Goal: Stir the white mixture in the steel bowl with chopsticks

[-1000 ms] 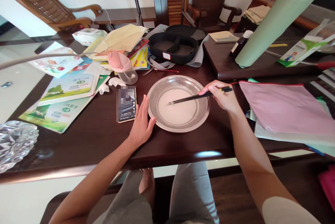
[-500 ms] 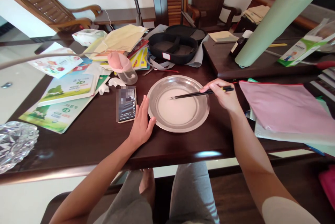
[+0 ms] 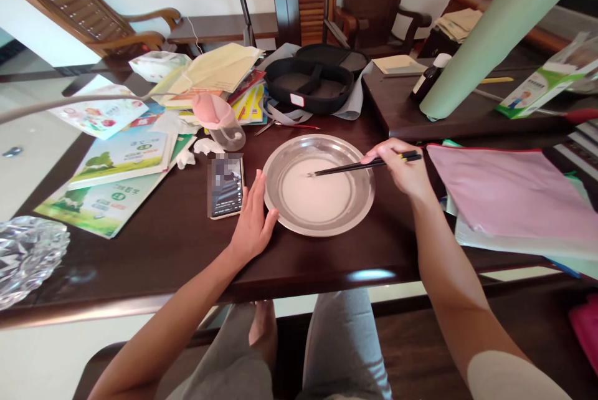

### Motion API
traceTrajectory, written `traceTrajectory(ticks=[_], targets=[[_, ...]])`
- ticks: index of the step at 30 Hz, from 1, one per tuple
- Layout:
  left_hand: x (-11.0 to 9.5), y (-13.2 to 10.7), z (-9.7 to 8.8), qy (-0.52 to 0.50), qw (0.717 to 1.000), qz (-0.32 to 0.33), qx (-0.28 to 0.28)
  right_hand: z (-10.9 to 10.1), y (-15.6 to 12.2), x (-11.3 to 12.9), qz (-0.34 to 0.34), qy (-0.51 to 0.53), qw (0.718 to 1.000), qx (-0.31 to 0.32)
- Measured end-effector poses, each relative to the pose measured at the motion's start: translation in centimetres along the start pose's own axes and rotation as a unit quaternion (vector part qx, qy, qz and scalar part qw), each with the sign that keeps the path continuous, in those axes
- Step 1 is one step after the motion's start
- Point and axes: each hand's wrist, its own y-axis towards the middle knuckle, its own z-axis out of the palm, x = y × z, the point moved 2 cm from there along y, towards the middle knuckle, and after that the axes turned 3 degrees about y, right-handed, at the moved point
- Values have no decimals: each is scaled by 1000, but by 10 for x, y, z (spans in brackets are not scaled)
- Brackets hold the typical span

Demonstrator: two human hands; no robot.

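Note:
A round metal dish (image 3: 359,213) stands on the dark wooden table, with a whitish liquid (image 3: 317,197) in its bottom. My right hand (image 3: 399,166) is closed around a pair of black chopsticks (image 3: 346,168), which slant down to the left over the dish. Their tips meet the liquid left of the middle. Against the dish's left rim rests my left hand (image 3: 253,222), fingers stretched out and thumb at the lower rim. Just left of that hand lies a phone (image 3: 227,187) with its screen lit and partly blurred.
Behind the dish are an open black case (image 3: 311,85), scissors (image 3: 268,128) and a pink-lidded cup (image 3: 219,119). Booklets (image 3: 121,163) and a glass bowl (image 3: 30,260) lie left. A pink pouch (image 3: 509,191) is at right, below a tall green flask (image 3: 495,38).
My right hand and the chopsticks have shifted slightly to the right, their tips moving with them. My left hand and the dish have stayed in place.

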Motion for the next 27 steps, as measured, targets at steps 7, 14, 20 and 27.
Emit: traceTrajectory(ticks=[7,14,20,27], targets=[[1,0,0,0,1000,-1,-1,-1,-1,1,35,57,998,2],[1,0,0,2,1000,5,-7,1,0,5,-4,-17,1000,-3],[-1,0,-1,-4,1000,-2,-2,-8,0,-2,35,44,998,-29],[0,0,-1,-9,1000,0,-1,7,-2,6,0,-29,999,46]])
